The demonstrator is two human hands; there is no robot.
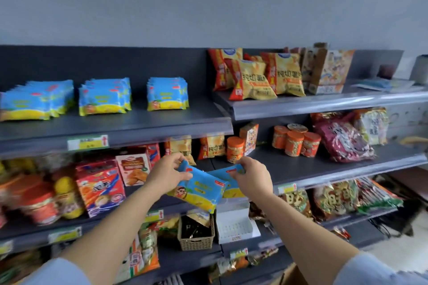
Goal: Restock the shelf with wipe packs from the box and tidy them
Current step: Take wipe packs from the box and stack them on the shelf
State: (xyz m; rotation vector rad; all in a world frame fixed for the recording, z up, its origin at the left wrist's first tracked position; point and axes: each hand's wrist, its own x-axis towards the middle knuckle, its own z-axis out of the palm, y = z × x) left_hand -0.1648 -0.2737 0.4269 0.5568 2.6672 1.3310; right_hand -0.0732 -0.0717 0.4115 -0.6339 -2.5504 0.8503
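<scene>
Head view: I see my left hand point(165, 174) pinching one wipe pack point(199, 188); my right hand point(253, 176) pinches another pack point(228, 174) just behind it.

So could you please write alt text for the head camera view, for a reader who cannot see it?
A person's left hand and right hand each hold a blue and yellow wipe pack before grey shop shelves. Three stacks of matching wipe packs sit on the top left shelf, with snack bags to their right.
</scene>
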